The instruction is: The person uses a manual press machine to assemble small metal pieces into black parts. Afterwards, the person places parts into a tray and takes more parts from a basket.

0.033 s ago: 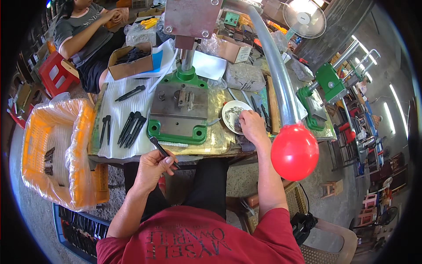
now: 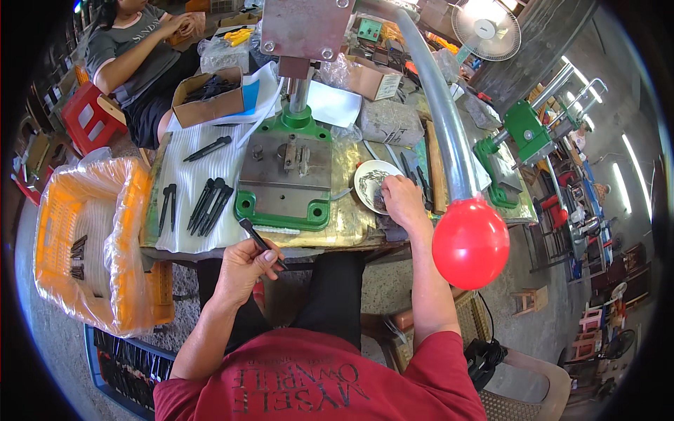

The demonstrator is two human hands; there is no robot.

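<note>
While the green-based press (image 2: 284,179) stands with nothing under its ram, the work looks partly through: a few black pieces lie in the orange crate (image 2: 84,238), and more black parts (image 2: 208,205) wait on the white sheet. The surface (image 2: 351,217) is crowded with boxes; a fan and a second green press stand beyond. Left hand (image 2: 244,270) is closed around a black part (image 2: 260,242); right hand (image 2: 404,200) has fingers curled into a small white dish (image 2: 368,179).
</note>
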